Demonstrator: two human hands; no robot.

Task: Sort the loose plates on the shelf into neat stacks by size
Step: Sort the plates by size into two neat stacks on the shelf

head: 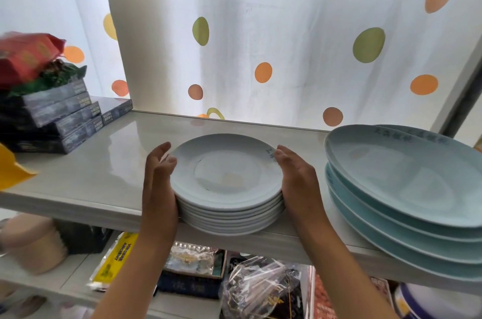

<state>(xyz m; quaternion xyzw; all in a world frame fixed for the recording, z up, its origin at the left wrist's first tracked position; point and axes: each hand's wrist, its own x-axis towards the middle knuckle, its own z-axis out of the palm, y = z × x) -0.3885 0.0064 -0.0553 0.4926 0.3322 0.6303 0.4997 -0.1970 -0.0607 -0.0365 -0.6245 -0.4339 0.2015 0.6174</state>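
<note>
A stack of several small pale plates [226, 175] stands at the front edge of the shelf [104, 167], in the middle. My left hand [159, 180] presses against the stack's left side. My right hand [297, 180] presses against its right side, so both hands clasp the stack between them. To the right stands a stack of several large light-blue plates [407, 188], its top plates tilted and slightly offset. The lower part of the small stack overhangs the shelf's front edge a little.
Dark flat boxes [57, 120] are piled at the shelf's left, with red and green packets [28, 57] on top. A yellow item [10, 170] juts in at far left. A dotted curtain [260, 44] hangs behind. The lower shelf holds bags, packets and paper bowls [36, 243].
</note>
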